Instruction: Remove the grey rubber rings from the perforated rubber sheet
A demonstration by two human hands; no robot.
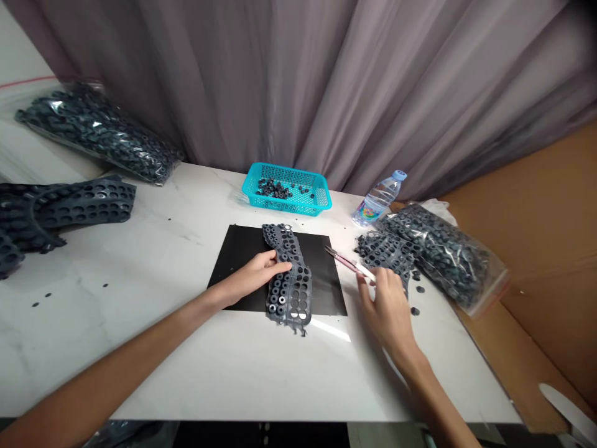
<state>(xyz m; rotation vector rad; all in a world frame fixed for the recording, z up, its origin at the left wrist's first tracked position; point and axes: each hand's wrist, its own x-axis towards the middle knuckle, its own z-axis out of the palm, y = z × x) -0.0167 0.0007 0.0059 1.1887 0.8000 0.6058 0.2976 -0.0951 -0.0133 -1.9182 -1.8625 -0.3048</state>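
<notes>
My left hand point(265, 269) grips a dark grey rubber sheet point(298, 292) by its left side, thumb on top. The sheet has rows of round holes, and small ring-shaped parts sit along its left half. Under it lies a black mat point(326, 280). To the right, my right hand point(385, 305) is closed around tweezers point(347, 260) with a white and pink handle, their tips pointing left towards the sheet and apart from it. Beside that hand rests another perforated rubber sheet point(389, 252).
A turquoise basket point(321, 202) behind the mat holds small dark parts. Right of it are a water bottle point(380, 199) and a filled plastic bag point(448, 261). On the left lie another filled bag point(102, 134) and stacked rubber sheets point(88, 202). Loose black bits dot the white table point(177, 361).
</notes>
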